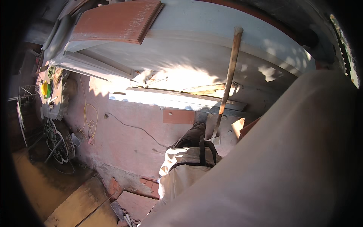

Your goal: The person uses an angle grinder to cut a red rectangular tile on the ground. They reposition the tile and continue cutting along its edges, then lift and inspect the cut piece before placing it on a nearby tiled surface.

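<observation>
A blurred beige-brown shape, apparently my raised arm (pixel 287 159), fills the right side very close to the camera. Neither of my hands shows. Below me are my pale clothing (pixel 177 176) with black straps, a dark trouser leg (pixel 189 136) and a shoe. Just beside the leg, a long-handled tool (pixel 228 87) stands upright at a slant, its wooden handle rising across the pale wall and its head near the floor. Long metal and wooden strips (pixel 151 97) lie beyond my foot, with a terracotta tile (pixel 177 117) next to it.
Terracotta panels (pixel 109 22) rest on a pale ledge (pixel 189 19). Cables (pixel 91 123) cross the pink floor (pixel 121 147). At left are a yellow hard hat (pixel 44 89) and a dark wheel-like object (pixel 56 140). A yellowish step (pixel 81 200) and broken tiles (pixel 147 183) lie at lower left.
</observation>
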Motion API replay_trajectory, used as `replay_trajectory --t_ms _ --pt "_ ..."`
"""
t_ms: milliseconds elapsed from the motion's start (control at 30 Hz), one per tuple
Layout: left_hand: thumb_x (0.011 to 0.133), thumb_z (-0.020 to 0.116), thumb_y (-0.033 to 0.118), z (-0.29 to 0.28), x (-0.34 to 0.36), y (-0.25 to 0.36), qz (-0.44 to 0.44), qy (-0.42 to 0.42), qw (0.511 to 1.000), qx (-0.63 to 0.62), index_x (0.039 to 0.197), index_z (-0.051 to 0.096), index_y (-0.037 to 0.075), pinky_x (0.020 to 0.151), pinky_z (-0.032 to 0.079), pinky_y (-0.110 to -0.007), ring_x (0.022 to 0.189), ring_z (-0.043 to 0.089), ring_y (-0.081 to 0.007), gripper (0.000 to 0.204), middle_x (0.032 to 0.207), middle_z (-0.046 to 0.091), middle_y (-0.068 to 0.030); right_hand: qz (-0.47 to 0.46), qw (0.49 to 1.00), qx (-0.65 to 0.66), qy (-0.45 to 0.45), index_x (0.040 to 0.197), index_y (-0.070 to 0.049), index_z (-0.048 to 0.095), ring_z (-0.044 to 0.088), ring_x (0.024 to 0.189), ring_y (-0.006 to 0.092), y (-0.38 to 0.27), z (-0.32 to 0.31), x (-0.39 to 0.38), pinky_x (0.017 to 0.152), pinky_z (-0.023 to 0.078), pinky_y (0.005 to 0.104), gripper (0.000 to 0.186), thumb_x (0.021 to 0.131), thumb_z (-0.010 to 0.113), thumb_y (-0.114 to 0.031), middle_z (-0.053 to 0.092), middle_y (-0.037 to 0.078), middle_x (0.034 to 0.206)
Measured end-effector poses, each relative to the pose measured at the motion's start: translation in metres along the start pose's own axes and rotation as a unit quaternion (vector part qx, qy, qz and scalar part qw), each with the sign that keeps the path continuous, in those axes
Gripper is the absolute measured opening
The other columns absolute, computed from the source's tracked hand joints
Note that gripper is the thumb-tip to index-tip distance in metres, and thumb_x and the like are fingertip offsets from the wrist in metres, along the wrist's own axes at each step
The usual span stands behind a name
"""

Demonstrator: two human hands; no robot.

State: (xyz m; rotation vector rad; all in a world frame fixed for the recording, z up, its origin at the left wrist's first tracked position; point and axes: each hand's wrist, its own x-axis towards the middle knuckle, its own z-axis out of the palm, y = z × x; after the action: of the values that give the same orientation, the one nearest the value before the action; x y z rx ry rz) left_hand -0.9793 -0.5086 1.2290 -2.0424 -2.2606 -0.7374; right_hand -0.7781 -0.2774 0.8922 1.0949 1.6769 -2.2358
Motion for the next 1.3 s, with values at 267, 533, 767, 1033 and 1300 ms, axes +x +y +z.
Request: replay_trajectory --t_ms 267,533,767,1033,1300 --pt "0.102 0.071 0.039 0.015 -0.079 0.085 0.051 -0.061 0.997 0.003 0.128 0.074 0.009 0.101 0.059 -0.046 0.109 0.074 -0.0299 0.039 0.120 0.077 -0.0132 -0.026 0.998 0.021 0.052 0.134 0.002 0.071 0.075 0.109 0.0241 0.118 0.020 -0.118 0.098 0.061 0.0361 0.034 0.103 0.059 -0.004 0.078 0.013 0.122" --pt "0.104 0.069 0.045 0.056 -0.256 0.127 0.013 -0.133 0.978 -0.162 0.121 0.077 0.011 0.088 0.060 -0.052 0.107 0.077 -0.0323 0.039 0.108 0.080 -0.0132 -0.179 0.946 -0.248 0.107 0.134 0.003 0.071 0.075 0.103 0.0247 0.181 0.068 -0.254 0.096 0.062 0.0362 0.036 0.099 0.060 0.000 0.079 0.012 0.117" --pt "0.108 0.073 0.037 0.126 -0.505 0.139 -0.195 -0.116 0.877 -0.424 0.142 0.064 0.005 0.099 0.059 -0.042 0.110 0.075 -0.0326 0.047 0.125 0.073 -0.0164 -0.111 0.961 0.167 0.190 0.143 0.004 0.065 0.076 0.098 0.0245 0.241 0.178 -0.366 0.090 0.064 0.0360 0.061 0.082 0.067 0.009 0.079 0.013 0.114" --pt "0.109 0.075 0.016 0.164 -0.674 0.103 -0.289 -0.182 0.649 -0.680 0.157 0.051 0.005 0.101 0.058 -0.031 0.114 0.071 -0.0173 0.055 0.124 0.072 -0.0106 -0.175 0.898 0.306 0.263 0.148 0.006 0.059 0.076 0.097 0.0208 0.335 0.362 -0.454 0.084 0.064 0.0310 0.064 0.084 0.069 0.010 0.078 0.012 0.112" --pt "0.113 0.066 0.029 0.133 -0.691 0.165 -0.254 -0.381 0.408 -0.790 0.163 0.048 0.004 0.119 0.050 -0.038 0.140 0.060 -0.0206 0.059 0.155 0.060 -0.0104 -0.144 0.849 0.385 0.331 0.145 0.006 0.063 0.076 0.102 0.0209 0.389 0.509 -0.563 0.088 0.065 0.0330 0.068 0.078 0.077 0.009 0.076 0.013 0.120"
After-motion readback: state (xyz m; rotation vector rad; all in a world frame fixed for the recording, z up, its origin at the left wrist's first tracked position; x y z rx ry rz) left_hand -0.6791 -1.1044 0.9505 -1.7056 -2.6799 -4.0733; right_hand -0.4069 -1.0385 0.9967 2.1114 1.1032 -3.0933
